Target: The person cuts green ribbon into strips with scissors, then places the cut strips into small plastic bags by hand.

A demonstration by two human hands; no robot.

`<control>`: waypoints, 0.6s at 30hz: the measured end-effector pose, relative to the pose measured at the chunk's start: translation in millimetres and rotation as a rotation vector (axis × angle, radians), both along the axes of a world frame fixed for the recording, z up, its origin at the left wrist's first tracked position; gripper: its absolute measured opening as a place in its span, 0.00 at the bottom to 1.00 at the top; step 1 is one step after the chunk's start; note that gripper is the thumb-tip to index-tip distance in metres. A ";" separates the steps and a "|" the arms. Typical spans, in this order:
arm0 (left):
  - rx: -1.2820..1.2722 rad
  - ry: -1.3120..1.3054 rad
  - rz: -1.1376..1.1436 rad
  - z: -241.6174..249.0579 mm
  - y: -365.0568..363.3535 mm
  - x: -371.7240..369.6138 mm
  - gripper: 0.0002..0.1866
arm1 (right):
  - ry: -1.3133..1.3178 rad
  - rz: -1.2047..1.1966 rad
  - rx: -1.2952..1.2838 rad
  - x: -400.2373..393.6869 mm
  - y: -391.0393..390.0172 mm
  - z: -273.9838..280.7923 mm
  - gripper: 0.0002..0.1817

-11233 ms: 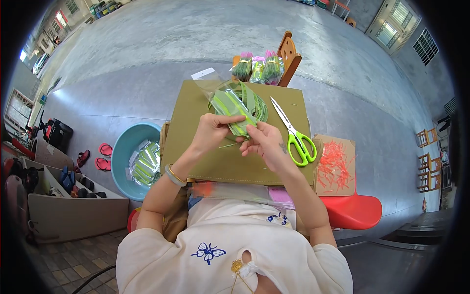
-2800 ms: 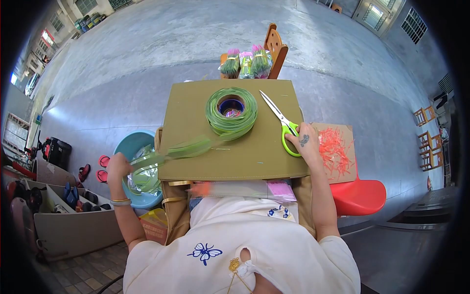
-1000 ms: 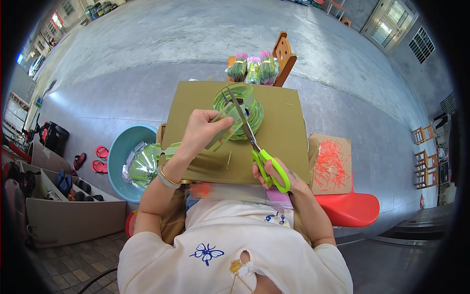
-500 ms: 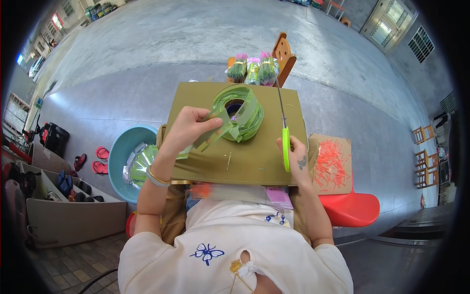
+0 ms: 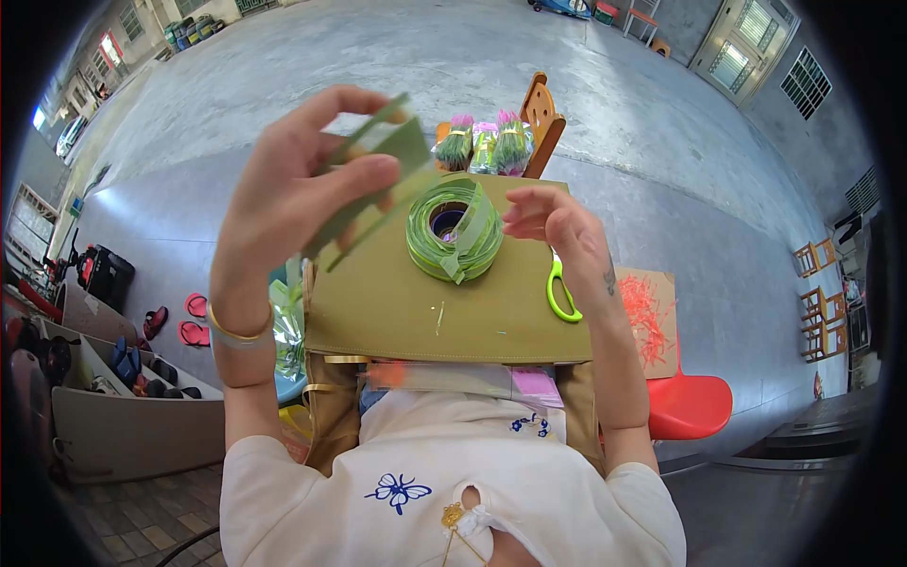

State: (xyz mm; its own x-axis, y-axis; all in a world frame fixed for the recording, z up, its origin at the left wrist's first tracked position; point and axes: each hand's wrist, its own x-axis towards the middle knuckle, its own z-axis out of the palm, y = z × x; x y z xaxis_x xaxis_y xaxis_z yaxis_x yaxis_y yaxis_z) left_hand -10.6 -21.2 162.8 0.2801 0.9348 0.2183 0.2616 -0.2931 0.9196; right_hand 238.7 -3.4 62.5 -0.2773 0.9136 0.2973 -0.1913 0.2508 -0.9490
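My left hand (image 5: 293, 194) is raised above the left side of the table, closed on several flat green ribbon strips (image 5: 408, 149), which are partly blurred. On the olive table (image 5: 378, 317) lies a roll of green ribbon (image 5: 480, 248) with a dark core and a loose end folded over its front. My right hand (image 5: 567, 227) hovers to the right of the roll with its fingers apart and nothing in them. Scissors with a lime-green handle (image 5: 559, 293) lie on the table just below it, the blades mostly hidden behind that hand.
Bundles of pink-tipped green stems (image 5: 456, 142) rest on a wooden chair (image 5: 542, 118) beyond the table. At right, red shreds (image 5: 647, 317) lie on cardboard above a red stool (image 5: 690, 406). A blue basin (image 5: 291, 386) with green pieces stands at left.
My left hand has risen up and toward the camera with the green strips. My right hand has let go of the scissors, now on the table, and moved up toward the roll.
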 end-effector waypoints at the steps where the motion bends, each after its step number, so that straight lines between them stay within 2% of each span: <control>1: 0.095 0.015 -0.030 -8.9 7.1 21.3 0.23 | 0.025 0.014 0.016 -13.3 0.2 18.4 0.14; 2: 0.035 0.132 -0.073 -4.5 9.0 34.3 0.31 | 0.049 0.029 0.032 -24.9 0.9 33.4 0.12; 3: 0.076 0.146 -0.107 -7.1 15.0 41.9 0.29 | 0.074 0.044 0.047 -30.0 3.7 42.6 0.10; 5: 0.156 0.177 -0.181 -23.3 35.3 50.5 0.28 | -0.072 -0.213 0.197 -26.6 13.0 52.0 0.08; 7: 0.033 0.108 -0.433 -37.3 57.1 43.4 0.25 | -0.133 -0.419 0.385 -17.1 20.1 57.0 0.06; 8: -0.033 0.072 -0.556 -40.3 63.9 38.4 0.24 | -0.124 -0.422 0.451 -9.6 19.5 61.4 0.06; 9: -0.063 0.074 -0.560 -40.8 66.3 35.3 0.22 | -0.155 -0.449 0.481 -3.8 15.2 69.2 0.07; 14: -0.338 0.155 -0.578 -24.0 68.5 20.9 0.13 | -0.046 -0.477 0.358 19.6 32.0 73.4 0.09; 17: -0.240 0.060 -0.541 -14.4 61.6 18.5 0.10 | 0.140 -0.355 0.145 21.1 58.3 44.2 0.09; 18: 0.032 0.059 -0.507 -16.9 62.8 21.1 0.10 | 0.220 -0.283 0.071 15.0 66.3 30.9 0.10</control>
